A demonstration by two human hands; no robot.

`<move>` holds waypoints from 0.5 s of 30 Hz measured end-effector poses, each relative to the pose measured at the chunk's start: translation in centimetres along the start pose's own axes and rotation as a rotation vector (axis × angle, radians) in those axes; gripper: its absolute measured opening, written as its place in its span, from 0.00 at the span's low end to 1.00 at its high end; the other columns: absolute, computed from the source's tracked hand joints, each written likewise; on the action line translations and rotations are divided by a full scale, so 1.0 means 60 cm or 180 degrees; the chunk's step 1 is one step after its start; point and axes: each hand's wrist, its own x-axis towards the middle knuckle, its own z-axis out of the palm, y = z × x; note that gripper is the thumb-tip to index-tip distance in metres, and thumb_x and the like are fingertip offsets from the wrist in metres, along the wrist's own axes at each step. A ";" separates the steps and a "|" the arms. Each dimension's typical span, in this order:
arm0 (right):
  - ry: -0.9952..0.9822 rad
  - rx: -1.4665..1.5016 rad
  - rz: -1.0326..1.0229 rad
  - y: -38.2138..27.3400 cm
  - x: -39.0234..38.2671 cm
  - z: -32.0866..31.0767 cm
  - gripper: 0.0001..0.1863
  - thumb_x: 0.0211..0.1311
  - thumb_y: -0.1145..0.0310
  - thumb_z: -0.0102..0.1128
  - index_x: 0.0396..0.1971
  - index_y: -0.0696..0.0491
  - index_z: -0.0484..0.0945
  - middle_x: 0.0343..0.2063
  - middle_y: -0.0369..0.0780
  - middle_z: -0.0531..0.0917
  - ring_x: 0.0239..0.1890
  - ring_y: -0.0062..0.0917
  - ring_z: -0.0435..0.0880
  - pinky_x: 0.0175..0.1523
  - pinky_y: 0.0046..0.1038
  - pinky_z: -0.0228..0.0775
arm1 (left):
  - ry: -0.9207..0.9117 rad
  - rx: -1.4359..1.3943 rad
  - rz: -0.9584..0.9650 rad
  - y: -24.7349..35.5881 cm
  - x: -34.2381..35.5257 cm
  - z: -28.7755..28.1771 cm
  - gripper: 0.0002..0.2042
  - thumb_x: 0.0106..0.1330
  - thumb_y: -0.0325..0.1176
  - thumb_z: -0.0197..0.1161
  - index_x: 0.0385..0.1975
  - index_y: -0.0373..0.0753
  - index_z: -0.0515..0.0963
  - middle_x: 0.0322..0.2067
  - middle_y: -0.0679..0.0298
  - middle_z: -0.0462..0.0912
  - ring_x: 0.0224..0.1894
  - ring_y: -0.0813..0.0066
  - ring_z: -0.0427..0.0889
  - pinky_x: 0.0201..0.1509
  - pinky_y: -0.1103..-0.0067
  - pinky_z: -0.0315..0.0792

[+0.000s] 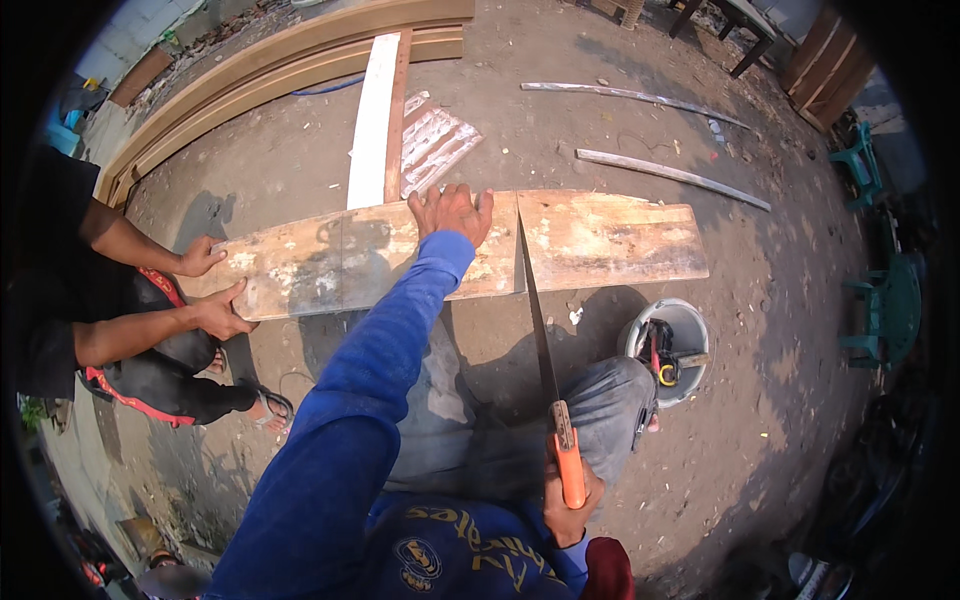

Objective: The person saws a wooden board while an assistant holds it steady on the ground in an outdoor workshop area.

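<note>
At five o'clock, nearest the body, an orange-handled handsaw (571, 474) is held by the right hand (568, 512), its fingers closed around the grip. The long, thin blade is pointed up to the centre and laid across a worn wooden plank (618, 236), which is stretched from nine o'clock to two; how deep the teeth are sunk cannot be told. At twelve o'clock the plank is pressed from above by the left hand (452, 214), fingers spread near the far edge, nothing being clasped. The left end is steadied at nine o'clock by a co-worker's hands (222, 311). The plank can be judged stiff, fairly heavy and rough enough not to slip, though splinters may be met; it is best gripped by its long edges, clear of the blade, with the right-hand end supported. The blade would be expected to flex, so it is best handled by its grip. Between three and four o'clock a pale bucket (696, 322) is seen, in which a yellow-handled tool (667, 375) and other dark tools are jumbled. Farther off, a white-faced board (375, 120) is laid at eleven o'clock, before long brown beams (215, 83).
</note>
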 end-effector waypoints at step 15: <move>0.0019 0.0255 -0.0252 0.020 0.030 0.022 0.08 0.59 0.77 0.64 0.38 0.61 0.86 0.20 0.40 0.81 0.23 0.20 0.81 0.32 0.28 0.72 | 0.0005 0.0093 0.0076 0.000 0.004 0.013 0.26 0.75 0.54 0.53 0.41 0.35 0.88 0.42 0.51 0.89 0.55 0.54 0.79 0.74 0.47 0.48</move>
